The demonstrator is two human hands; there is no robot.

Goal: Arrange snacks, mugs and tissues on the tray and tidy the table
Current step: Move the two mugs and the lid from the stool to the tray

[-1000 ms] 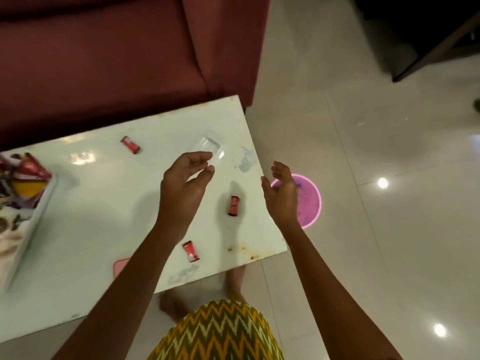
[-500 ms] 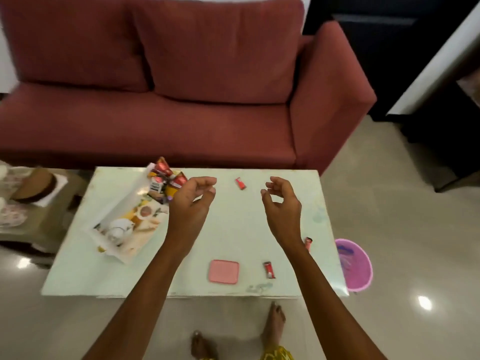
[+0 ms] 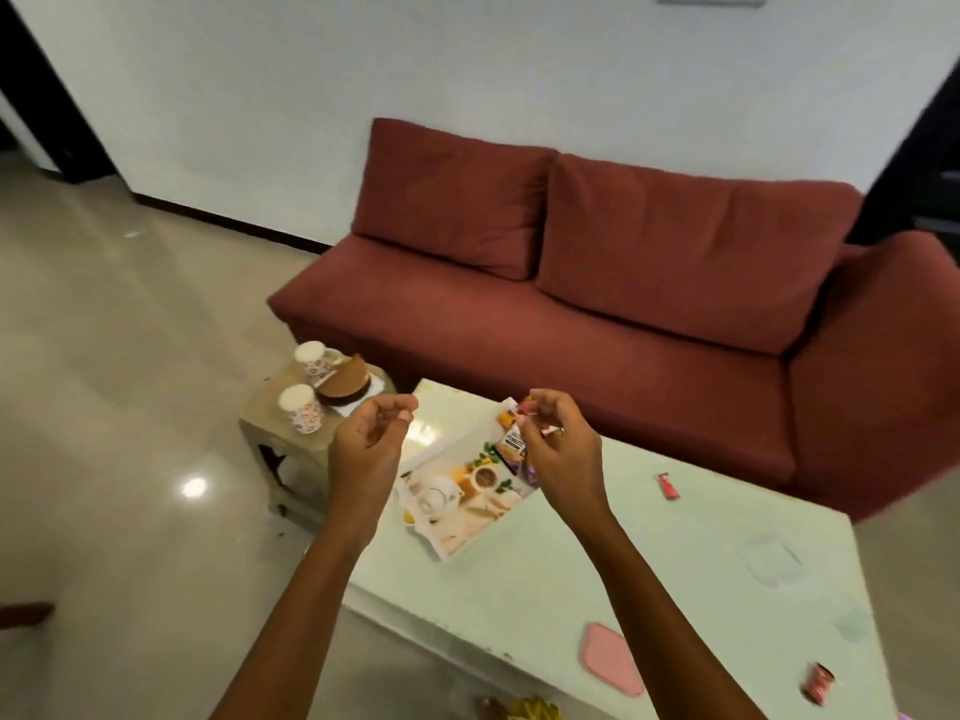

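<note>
Above the far end of the tray (image 3: 457,532) both hands are raised; the right hand (image 3: 563,454) has its fingers curled and appears to pinch a small wrapped sweet (image 3: 551,431) at the fingertips; the left hand (image 3: 369,449) is curled, thumb against forefinger, and I cannot tell whether anything is in it; the tray, printed with a teapot and a cup, lies askew on the left part of the table (image 3: 623,563), with snack packets (image 3: 511,440) heaped at its far end, partly behind the right hand; a loose red sweet (image 3: 669,485) lies toward the sofa (image 3: 597,314) and a second red sweet (image 3: 818,688) near the right front corner, with a pink pad (image 3: 613,657) by the front edge; two patterned cups (image 3: 300,410) stand on a low stool (image 3: 306,470) left of the table, well apart from the tray; the sweets look very light, their wrappers probably crinkly and slippery, so a pinch across the body or on a twisted end should serve; the cups look thin-walled and easily tipped or crushed, best taken gently round the middle; one packet bears a dark label with pale lettering, too blurred to read
</note>
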